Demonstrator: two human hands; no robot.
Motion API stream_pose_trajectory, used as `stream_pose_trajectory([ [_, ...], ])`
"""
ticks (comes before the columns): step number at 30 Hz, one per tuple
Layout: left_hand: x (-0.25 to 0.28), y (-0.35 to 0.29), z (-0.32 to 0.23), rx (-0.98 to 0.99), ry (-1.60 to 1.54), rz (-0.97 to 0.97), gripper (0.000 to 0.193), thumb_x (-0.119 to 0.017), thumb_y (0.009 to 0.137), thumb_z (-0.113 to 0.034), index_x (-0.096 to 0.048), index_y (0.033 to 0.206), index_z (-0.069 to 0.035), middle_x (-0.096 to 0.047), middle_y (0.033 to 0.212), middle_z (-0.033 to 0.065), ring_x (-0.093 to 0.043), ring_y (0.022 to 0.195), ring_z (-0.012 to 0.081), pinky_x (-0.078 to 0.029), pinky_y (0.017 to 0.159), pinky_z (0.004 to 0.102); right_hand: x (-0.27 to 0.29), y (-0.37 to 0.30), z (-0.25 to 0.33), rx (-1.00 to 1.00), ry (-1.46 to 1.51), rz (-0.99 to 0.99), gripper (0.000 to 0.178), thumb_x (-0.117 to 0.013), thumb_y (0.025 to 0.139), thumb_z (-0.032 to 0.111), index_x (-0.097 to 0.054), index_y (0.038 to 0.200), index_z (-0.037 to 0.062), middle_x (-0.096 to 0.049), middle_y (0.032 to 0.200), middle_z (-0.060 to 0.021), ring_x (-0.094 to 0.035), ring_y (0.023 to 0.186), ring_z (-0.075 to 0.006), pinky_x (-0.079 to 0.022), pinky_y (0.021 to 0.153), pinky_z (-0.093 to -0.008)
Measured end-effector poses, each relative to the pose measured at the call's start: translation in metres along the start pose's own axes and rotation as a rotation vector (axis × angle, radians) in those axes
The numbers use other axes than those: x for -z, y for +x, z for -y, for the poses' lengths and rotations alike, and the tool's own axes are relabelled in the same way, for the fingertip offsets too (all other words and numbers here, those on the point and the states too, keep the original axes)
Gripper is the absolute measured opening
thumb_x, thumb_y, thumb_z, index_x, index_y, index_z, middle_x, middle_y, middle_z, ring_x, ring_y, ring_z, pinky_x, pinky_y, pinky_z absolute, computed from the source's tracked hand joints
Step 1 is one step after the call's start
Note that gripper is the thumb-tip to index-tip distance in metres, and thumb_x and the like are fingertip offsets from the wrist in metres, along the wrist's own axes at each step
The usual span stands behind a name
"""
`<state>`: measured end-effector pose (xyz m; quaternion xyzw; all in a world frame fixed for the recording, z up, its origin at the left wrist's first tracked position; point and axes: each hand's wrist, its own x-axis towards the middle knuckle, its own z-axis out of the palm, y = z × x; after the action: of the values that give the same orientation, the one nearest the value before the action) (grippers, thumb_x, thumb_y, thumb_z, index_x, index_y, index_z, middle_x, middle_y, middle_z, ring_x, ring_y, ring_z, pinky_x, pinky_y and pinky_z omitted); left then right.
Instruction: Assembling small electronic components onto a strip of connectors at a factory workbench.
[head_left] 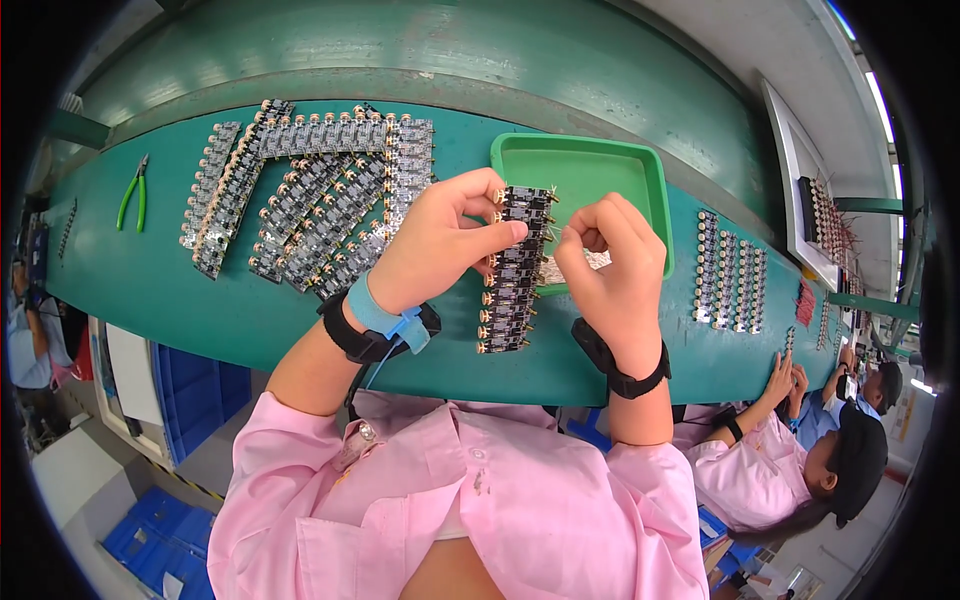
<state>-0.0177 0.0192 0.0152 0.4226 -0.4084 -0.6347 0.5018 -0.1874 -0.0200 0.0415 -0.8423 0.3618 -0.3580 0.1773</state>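
Note:
My left hand grips a long black circuit board strip near its upper end, thumb across its face. The strip stands nearly upright in the picture, with small round parts along its left edge and thin metal leads sticking out on the right. Beside those leads, my right hand is closed, thumb and forefinger pinched together. Whatever it may hold is too small to make out. Behind both hands sits a green plastic tray, with a heap of tiny pale leads at its near side, partly hidden by my right hand.
Many similar board strips lie piled at the left on the green bench. Green-handled cutters lie farther left. Several strips stand in a row at the right, where a co-worker in pink sits along the bench.

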Motion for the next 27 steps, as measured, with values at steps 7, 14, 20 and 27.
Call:
stream_pose_trajectory([
  [7,0.0001,0.0005,0.0025,-0.01,-0.019,0.004,0.011,-0.06,0.081,-0.009,-0.052,0.087,-0.003,-0.059,0.073,0.0023,-0.055,0.06,0.0062,-0.047,0.048,0.0202,-0.0004,-0.0006,0.0009,0.0,-0.01,0.006,0.011,-0.057,0.065,-0.008,-0.048,0.067,-0.0009,-0.045,0.061,-0.0053,-0.044,0.052,-0.0128,-0.037,0.048,-0.0237],
  [14,0.0001,-0.0002,0.0023,-0.005,-0.021,0.002,0.011,-0.06,0.081,-0.009,-0.051,0.085,-0.003,-0.059,0.073,0.002,-0.055,0.06,0.0059,-0.047,0.048,0.02,-0.0015,-0.0002,-0.0006,0.018,-0.01,-0.002,0.011,-0.056,0.066,-0.008,-0.048,0.068,-0.0011,-0.046,0.061,-0.0055,-0.044,0.052,-0.0129,-0.037,0.048,-0.0239],
  [20,0.0008,0.0003,0.0022,0.015,-0.012,0.011,0.012,-0.06,0.082,-0.01,-0.051,0.085,-0.003,-0.059,0.072,0.0019,-0.054,0.06,0.0057,-0.047,0.049,0.02,-0.0007,0.0007,-0.0047,-0.058,0.076,0.042,0.009,-0.056,0.071,-0.006,-0.049,0.071,-0.0018,-0.047,0.064,-0.0055,-0.044,0.055,-0.0127,-0.037,0.051,-0.0237],
  [27,0.0009,0.0,0.0011,0.04,-0.005,0.017,0.012,-0.06,0.081,-0.01,-0.051,0.085,-0.004,-0.058,0.072,0.0018,-0.054,0.058,0.0058,-0.046,0.049,0.0201,-0.0004,0.0003,-0.0045,-0.145,0.182,0.099,0.006,-0.056,0.077,-0.003,-0.051,0.076,-0.0024,-0.048,0.067,-0.005,-0.045,0.06,-0.0117,-0.037,0.056,-0.0225],
])
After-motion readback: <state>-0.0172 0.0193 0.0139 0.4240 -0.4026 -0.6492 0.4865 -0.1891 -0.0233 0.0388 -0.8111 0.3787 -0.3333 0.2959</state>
